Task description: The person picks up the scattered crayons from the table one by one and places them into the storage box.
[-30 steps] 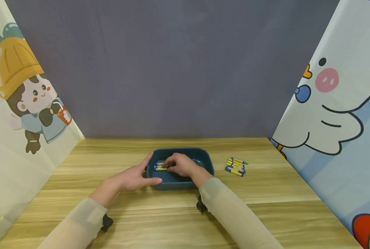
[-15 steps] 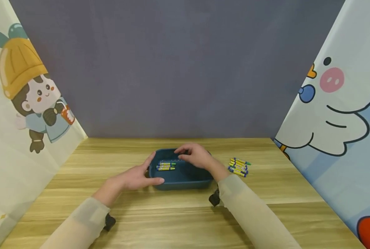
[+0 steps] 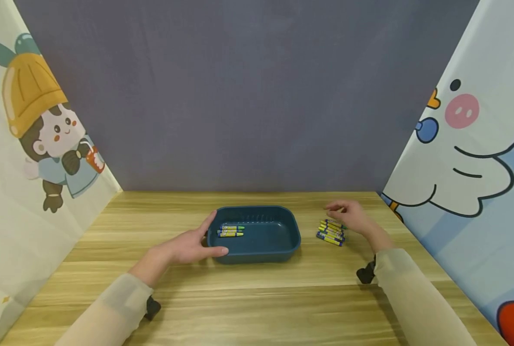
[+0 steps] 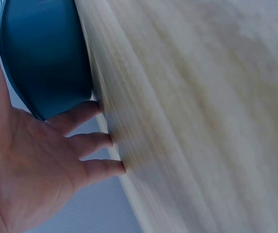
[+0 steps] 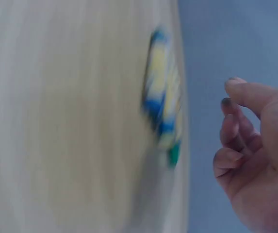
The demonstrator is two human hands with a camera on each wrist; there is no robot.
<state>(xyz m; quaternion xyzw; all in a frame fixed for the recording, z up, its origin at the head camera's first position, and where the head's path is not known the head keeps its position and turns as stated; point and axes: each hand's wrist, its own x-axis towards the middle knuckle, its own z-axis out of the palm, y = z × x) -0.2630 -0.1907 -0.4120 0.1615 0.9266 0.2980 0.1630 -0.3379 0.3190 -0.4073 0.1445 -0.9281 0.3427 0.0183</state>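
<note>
A dark blue rectangular box [image 3: 253, 257] sits on the table, with several yellow-and-blue wrapped crayons [image 3: 231, 234] lying side by side at its left end. My left hand [image 3: 188, 247] rests at the box's left end, thumb over the near rim. In the left wrist view its fingers [image 4: 88, 141] stretch straight down to the tabletop beside the box wall. To the right lies a loose row of several more crayons [image 3: 331, 236]. Just above and behind that row hovers my right hand [image 3: 353, 218]. The right wrist view shows its fingers [image 5: 232, 127] loosely bent, holding nothing, apart from the blurred crayons [image 5: 163, 92].
The wooden table [image 3: 257, 307] ends at a grey backdrop [image 3: 248, 96] behind the box. Walls with cartoon prints, a figure in a yellow hat [image 3: 62, 129] and a white bird [image 3: 473, 144], stand left and right. Dark wrist mounts [image 3: 366, 273] hang below the sleeves.
My right hand has come up out of the box and moved right to the crayon row, leaving the crayons in the box uncovered. The left hand stays at the box.
</note>
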